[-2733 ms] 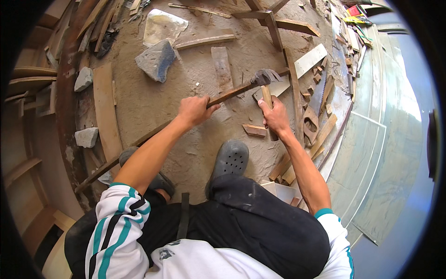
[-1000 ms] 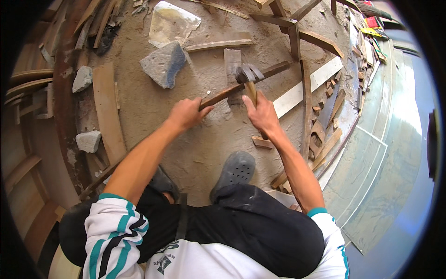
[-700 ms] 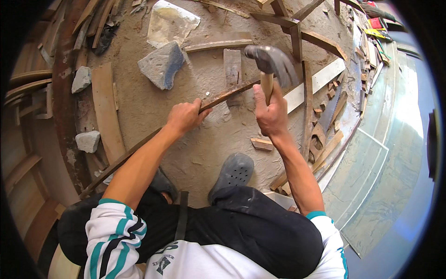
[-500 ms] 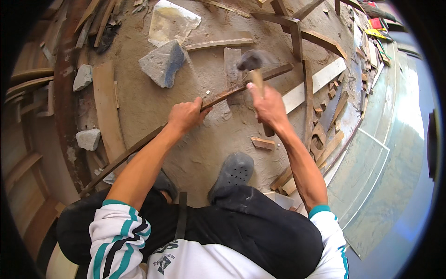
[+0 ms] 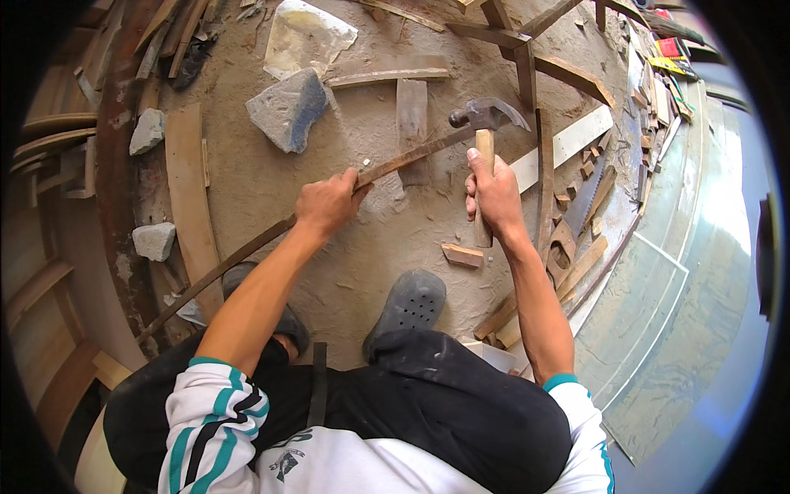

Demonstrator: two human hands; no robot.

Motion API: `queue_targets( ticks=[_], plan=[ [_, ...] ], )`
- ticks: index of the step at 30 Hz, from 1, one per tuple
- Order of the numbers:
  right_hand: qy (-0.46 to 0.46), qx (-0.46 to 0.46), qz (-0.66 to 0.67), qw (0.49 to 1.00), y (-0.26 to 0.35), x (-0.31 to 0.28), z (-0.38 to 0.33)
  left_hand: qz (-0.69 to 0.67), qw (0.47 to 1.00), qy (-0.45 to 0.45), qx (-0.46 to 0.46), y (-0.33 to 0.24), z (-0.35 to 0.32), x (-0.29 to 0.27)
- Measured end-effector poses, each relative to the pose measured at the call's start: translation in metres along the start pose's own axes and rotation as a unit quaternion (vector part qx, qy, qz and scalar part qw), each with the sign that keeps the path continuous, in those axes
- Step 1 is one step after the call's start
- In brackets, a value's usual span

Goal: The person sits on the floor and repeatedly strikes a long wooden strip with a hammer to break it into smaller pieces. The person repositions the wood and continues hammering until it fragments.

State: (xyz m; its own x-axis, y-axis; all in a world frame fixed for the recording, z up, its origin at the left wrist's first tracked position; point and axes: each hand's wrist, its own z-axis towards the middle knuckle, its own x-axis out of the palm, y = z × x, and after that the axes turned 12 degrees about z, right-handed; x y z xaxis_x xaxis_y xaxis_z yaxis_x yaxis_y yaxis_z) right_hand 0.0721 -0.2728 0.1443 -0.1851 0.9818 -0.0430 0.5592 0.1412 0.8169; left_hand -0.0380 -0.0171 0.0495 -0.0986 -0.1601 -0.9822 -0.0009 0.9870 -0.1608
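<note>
My left hand is closed round a long, narrow wooden strip that runs slantwise from beside my left knee up to the middle of the floor. A short board lies flat on the ground by the strip's far part. In my right hand is a claw hammer, gripped by its wooden handle. The dark head is up, close to the strip's far end and partly covering it. Just below that hand a small wood offcut rests on the dirt.
A broken concrete lump sits ahead, near a pale torn sheet. To the right are a white board, a handsaw, several scraps and a glass sheet. A plank lies on the left.
The hammer has moved to the right and its head now shows sharply, where it was blurred over the strip before. My left hand keeps its hold, almost unmoved.
</note>
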Motion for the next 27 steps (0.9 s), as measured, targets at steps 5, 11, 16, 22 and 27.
queue_targets(
  ticks=[5,11,16,22,27],
  plan=[
    [0.008,0.034,0.038,0.999,0.006,-0.006,0.003,-0.004,0.999,-0.028,-0.022,-0.002,0.003,-0.003],
    [-0.031,0.010,0.184,0.982,0.001,-0.001,0.016,0.055,0.997,-0.057,-0.010,0.000,0.004,0.006],
    [0.064,0.164,0.118,0.977,0.009,0.019,0.027,0.068,0.995,-0.071,0.010,0.003,0.004,0.015],
    [0.088,0.083,0.107,0.987,0.010,0.040,0.002,0.075,0.995,-0.066,0.005,0.007,0.000,0.020],
    [-0.031,0.045,0.042,0.998,0.028,-0.004,0.029,0.053,0.997,-0.060,0.009,0.001,0.002,0.012]
  ],
)
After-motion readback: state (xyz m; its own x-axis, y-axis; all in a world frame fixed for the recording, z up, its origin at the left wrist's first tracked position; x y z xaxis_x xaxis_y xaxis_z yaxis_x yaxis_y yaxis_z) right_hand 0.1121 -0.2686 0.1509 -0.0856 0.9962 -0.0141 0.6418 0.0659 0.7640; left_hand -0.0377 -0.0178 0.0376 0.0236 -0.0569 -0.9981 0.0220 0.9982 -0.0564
